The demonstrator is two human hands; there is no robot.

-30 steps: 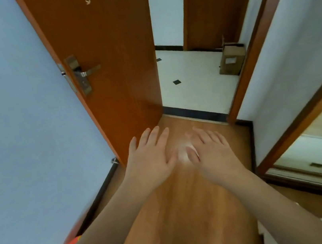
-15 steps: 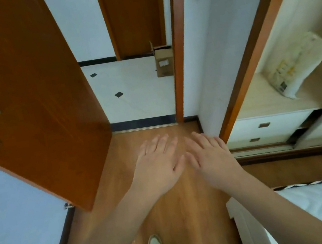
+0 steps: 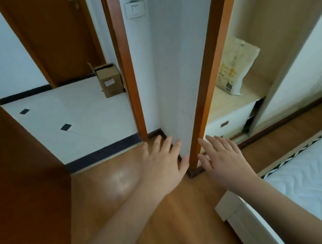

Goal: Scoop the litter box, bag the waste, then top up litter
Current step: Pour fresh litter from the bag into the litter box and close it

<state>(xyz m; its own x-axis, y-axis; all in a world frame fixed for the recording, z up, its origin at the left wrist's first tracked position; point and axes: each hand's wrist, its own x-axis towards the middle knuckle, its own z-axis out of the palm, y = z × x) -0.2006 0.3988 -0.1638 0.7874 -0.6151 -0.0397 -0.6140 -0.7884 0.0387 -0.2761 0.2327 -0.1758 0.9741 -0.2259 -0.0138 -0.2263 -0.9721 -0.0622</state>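
Observation:
No litter box or scoop is in view. A pale printed bag [image 3: 235,64], possibly litter, lies tilted on a shelf inside the open wardrobe at the right. My left hand [image 3: 163,163] and my right hand [image 3: 222,158] are stretched out side by side over the wooden floor, palms down, fingers straight, holding nothing. They hover in front of the white wall corner and the wardrobe's wooden frame [image 3: 209,85].
An open brown door [image 3: 5,166] stands at the left beside the doorway to a white tiled hall. A cardboard box [image 3: 109,81] sits on the tiles. White drawers [image 3: 231,121] lie under the shelf. A bed with a white mattress [image 3: 319,181] fills the lower right.
The view has swung to the right, from the door to the wardrobe and bed. Both hands stay outstretched and empty, and they have drifted slightly apart.

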